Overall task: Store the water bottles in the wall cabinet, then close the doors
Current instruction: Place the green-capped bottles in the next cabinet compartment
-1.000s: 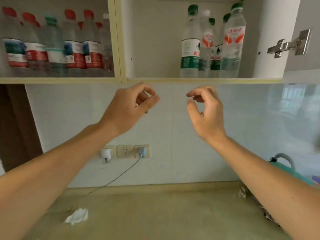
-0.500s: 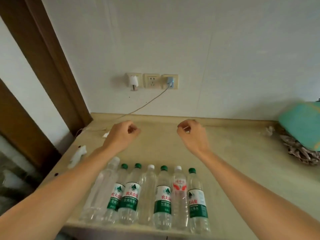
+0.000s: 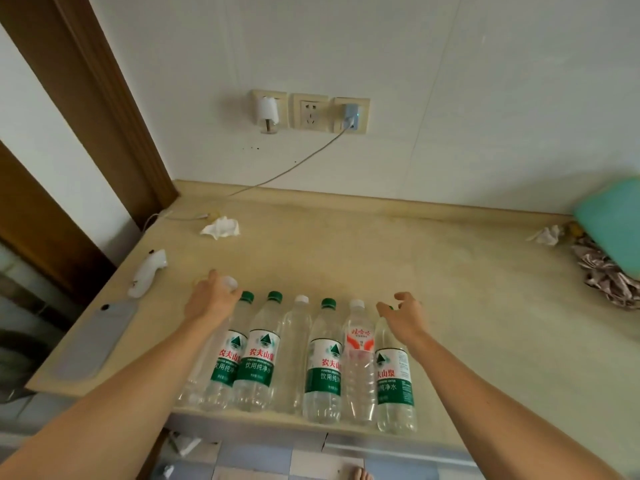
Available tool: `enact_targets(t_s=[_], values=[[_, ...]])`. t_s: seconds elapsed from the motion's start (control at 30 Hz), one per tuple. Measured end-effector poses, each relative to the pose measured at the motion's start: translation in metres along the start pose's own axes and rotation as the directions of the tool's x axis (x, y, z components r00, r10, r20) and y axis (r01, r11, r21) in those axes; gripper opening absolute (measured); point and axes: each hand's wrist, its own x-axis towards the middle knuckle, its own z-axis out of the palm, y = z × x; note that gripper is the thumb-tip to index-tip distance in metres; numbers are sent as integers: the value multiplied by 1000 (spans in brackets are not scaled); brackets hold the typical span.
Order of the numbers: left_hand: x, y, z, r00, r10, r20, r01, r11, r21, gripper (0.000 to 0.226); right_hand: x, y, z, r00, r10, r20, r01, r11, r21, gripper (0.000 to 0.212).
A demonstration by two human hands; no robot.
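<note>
beige counter (image 3: 346,258) runs along a white wall (image 3: 415,64), with a brown door frame (image 3: 86,98) at its left end. three sockets (image 3: 310,111) sit on the wall; a white plug fills the left one and a grey charger (image 3: 350,116) the right one, its cable (image 3: 277,174) trailing down to the counter's back left corner.

seven water bottles (image 3: 294,355) stand upright in a row at the counter's front edge, touching or nearly touching side by side. four carry green caps and green-and-white labels, one has a red-and-white label (image 3: 359,339) with a white cap, and two look plain and clear, the leftmost one mostly hidden by the left arm.

left hand (image 3: 211,299) is over the top of the leftmost bottle, fingers curled around its white cap (image 3: 230,281); whether the grip is actually tight on it cannot be told. right hand (image 3: 403,315) hovers over the top of the rightmost bottle (image 3: 394,382), fingers spread and bent, grip open, holding nothing; its cap is covered by the hand.

crumpled tissue (image 3: 221,227) lies near the back left of the counter, another scrap (image 3: 547,235) at the back right beside a teal object (image 3: 609,223) and a wrinkled patterned cloth (image 3: 606,271). a white object (image 3: 147,273) and a flat grey sheet (image 3: 95,341) lie near the left edge. tiled floor (image 3: 259,459) and bare toes (image 3: 360,474) show below.
</note>
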Motion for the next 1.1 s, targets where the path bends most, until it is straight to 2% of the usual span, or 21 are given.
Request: enact_targets(t_s=[0.1, 0.2, 0.37, 0.53, 0.7, 0.77, 0.87, 1.0, 1.1], values=[[2, 0, 0, 1000, -8, -3, 8, 1000, 1, 44, 6, 10, 3, 997, 62, 37, -64, 997, 52, 57], [0, 5, -1, 998, 58, 39, -56, 997, -48, 41, 12, 20, 3, 995, 92, 39, -95, 992, 85, 51], [-15, 35, -10, 981, 194, 19, -190, 972, -138, 51, 22, 26, 5, 983, 139, 118, -153, 982, 113, 47], [-31, 85, -23, 958, 285, -28, -281, 917, -282, 61, 28, 21, -5, 989, 115, 94, -136, 955, 263, 40], [-50, 140, -19, 904, 400, -150, -426, 817, -389, 57, 24, -9, -44, 993, -112, -31, 116, 947, 299, 39], [-56, 161, -16, 869, 462, -178, -490, 751, -443, 53, 18, -24, -63, 964, -245, -102, 265, 921, 286, 37], [-64, 188, -9, 820, 532, -212, -555, 648, -521, 49, 9, -36, -85, 890, -431, -149, 451, 880, 147, 37], [-72, 214, 8, 791, 563, -241, -580, 565, -586, 50, 6, -34, -96, 845, -506, -175, 522, 851, 60, 38], [-71, 227, 24, 811, 532, -244, -558, 576, -597, 48, 12, -36, -100, 813, -548, -195, 562, 827, 18, 36]])
